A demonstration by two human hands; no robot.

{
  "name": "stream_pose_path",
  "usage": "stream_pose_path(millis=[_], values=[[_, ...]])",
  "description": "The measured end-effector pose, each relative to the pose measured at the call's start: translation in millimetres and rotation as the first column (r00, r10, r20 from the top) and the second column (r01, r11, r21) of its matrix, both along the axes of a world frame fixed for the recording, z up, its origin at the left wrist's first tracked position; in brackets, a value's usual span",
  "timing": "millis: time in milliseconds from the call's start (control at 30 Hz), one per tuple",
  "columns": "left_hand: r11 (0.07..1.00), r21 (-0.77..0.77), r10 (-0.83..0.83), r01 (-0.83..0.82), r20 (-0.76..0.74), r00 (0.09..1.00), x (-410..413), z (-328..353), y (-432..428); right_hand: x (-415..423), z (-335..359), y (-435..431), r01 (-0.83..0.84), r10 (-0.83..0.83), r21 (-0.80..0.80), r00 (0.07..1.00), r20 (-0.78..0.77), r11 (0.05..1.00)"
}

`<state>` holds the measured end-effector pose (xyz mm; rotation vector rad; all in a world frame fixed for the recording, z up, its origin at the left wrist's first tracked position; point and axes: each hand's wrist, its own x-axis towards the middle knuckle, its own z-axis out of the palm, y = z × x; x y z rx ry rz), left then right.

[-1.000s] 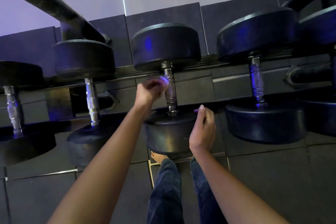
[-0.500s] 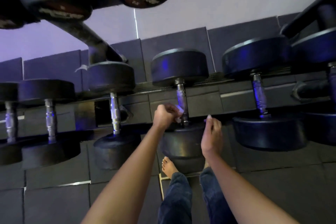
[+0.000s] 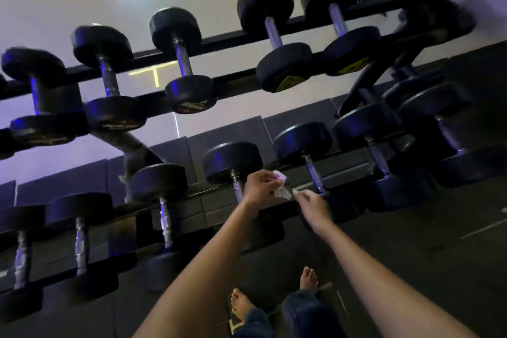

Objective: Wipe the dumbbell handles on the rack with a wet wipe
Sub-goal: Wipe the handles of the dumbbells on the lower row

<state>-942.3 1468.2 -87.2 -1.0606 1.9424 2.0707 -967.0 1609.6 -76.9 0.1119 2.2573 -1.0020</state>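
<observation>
Nothing legible anywhere. The upper-row dumbbells [image 3: 284, 63] bear yellow marks [image 3: 290, 82] and reddish-white marks [image 3: 192, 105] on their end faces (all too blurred and small to read).

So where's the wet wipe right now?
In the head view, the wet wipe is pinched in the left hand, mid-frame, between two lower-row dumbbell handles; the right hand is at its lower corner.
</observation>
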Motion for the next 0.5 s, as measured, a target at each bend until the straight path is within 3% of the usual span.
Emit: stream_pose_path(millis=[267, 500], values=[[0.999, 0.037, 0.024, -0.024, 0.016, 1.0, -38.3, 18.6, 48.1, -40.0, 19.8, 47.3, 0.02, -0.02, -0.005, 0.998, -0.055, 1.0], [0.993, -0.063, 0.109, -0.103, 0.089, 0.99, -80.9, -12.7, 92.3, -96.9, -6.3, 85.2, -0.157, 0.158, -0.032, 0.987, 0.032, 0.987]])
